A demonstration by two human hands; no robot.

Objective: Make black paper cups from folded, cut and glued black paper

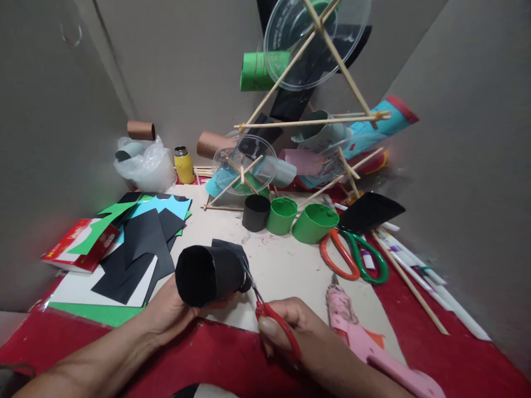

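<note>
My left hand (172,309) is closed around a rolled tube of black paper (207,273), whose open end faces me. My right hand (290,326) grips red-handled scissors (269,312); their blades reach up to the far end of the black tube, where a black flap sticks out. Both hands hover over a beige board (286,265) lying on a red cloth (435,354).
A pink glue gun (365,342) lies right of my right hand. Orange and green scissors (352,257), black and green paper cups (282,215), and a stick-and-plastic-lid structure (315,110) stand beyond. Black, green and blue paper sheets (136,243) pile at left. White glue sticks (418,271) lie at right.
</note>
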